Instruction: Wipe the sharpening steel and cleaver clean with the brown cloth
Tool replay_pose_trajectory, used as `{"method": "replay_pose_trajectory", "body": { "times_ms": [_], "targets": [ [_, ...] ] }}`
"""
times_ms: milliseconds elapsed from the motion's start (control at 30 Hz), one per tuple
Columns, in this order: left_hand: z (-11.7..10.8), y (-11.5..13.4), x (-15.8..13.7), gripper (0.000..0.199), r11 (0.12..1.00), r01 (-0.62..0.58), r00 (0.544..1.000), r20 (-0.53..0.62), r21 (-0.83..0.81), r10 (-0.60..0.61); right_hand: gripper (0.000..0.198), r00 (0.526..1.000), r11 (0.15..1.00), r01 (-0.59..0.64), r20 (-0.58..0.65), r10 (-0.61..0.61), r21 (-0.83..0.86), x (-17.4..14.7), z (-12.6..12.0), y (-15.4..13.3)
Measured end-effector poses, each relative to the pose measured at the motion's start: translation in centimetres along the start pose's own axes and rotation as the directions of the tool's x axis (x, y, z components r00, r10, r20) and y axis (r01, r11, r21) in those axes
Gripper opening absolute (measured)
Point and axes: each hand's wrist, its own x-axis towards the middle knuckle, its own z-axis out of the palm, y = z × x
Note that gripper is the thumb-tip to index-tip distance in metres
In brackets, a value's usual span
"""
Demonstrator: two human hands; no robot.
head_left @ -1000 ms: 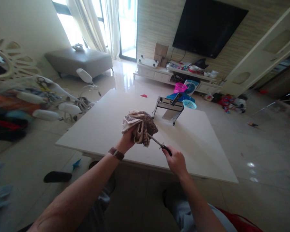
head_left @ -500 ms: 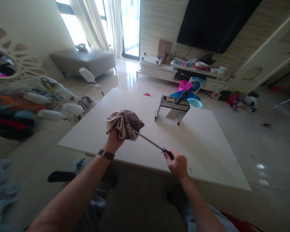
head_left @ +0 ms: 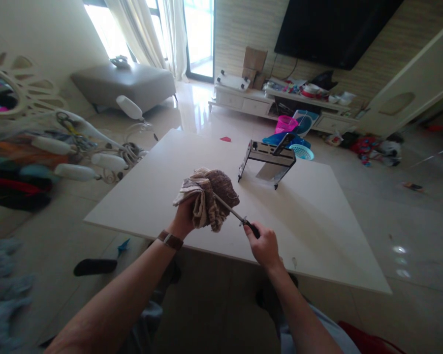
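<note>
My left hand is closed round a bunched brown and beige cloth, held above the near part of the white table. A thin metal honing steel with a black handle runs into the folds of that cloth; its far end is hidden there. My right hand grips the handle. Past my hands, on the table, a knife block with a dark frame and clear sides stands upright. One black-handled knife with a broad blade sits in its slot.
A small red piece lies at the table's far edge. Beyond are a pink basket, a light-blue basket and a low TV cabinet. White lamp arms reach toward the table's left side.
The cloth has moved right along the steel toward its handle, so less of the rod shows. My right hand has shifted slightly left and up.
</note>
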Motion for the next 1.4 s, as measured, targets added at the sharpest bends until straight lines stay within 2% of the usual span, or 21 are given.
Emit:
{"method": "replay_pose_trajectory", "body": {
  "times_ms": [133,233,467,633,800,933,1000,1167,1267,1400],
  "targets": [
    [0.8,-0.8,0.0,0.039,0.998,-0.063,0.997,0.035,-0.016,0.064,0.038,0.998,1.000,0.008,0.060,-0.009,0.017,-0.5,0.2,-0.2],
    [1.1,-0.6,0.1,0.039,0.993,-0.097,0.994,0.048,-0.067,0.100,0.039,0.998,1.000,0.021,0.056,-0.021,0.003,-0.8,-0.2,-0.3],
    [1.7,1.5,0.9,0.026,0.982,-0.078,0.997,-0.018,-0.173,0.076,0.040,0.999,0.997,0.028,0.049,-0.024,-0.069,-0.7,-0.9,-0.2],
    [1.5,2.9,1.1,0.035,0.966,-0.037,0.998,-0.067,-0.255,0.020,0.040,1.000,1.000,0.015,0.017,-0.014,-0.018,-0.7,-1.1,-0.1],
    [0.6,2.3,0.2,0.047,0.963,-0.095,0.993,-0.089,-0.252,0.074,0.043,0.998,0.998,0.001,-0.055,0.002,0.056,-0.7,-1.4,-0.1],
    [0.8,1.6,-0.3,0.048,0.960,-0.174,0.978,-0.152,-0.218,0.143,0.041,0.996,1.000,0.008,-0.087,-0.007,0.010,-0.9,-1.4,0.1],
    [1.2,1.3,-0.4,0.049,0.959,-0.166,0.981,-0.137,-0.229,0.137,0.039,0.997,1.000,0.020,-0.070,-0.022,-0.022,-1.0,-1.2,0.1],
    [2.1,0.7,-0.6,0.062,0.961,-0.015,0.999,-0.031,-0.277,0.007,0.035,0.999,0.999,0.044,-0.011,-0.045,-0.018,-1.2,-0.7,-0.3],
    [2.3,0.7,-0.5,0.065,0.957,-0.044,0.997,-0.071,-0.286,0.024,0.035,0.999,0.998,0.053,0.003,-0.053,-0.016,-1.1,-0.8,-0.4],
    [1.9,1.2,-0.1,0.063,0.958,-0.140,0.987,-0.112,-0.250,0.115,0.035,0.998,0.998,0.056,0.031,-0.055,-0.037,-1.0,-1.1,-0.4]
  ]
}}
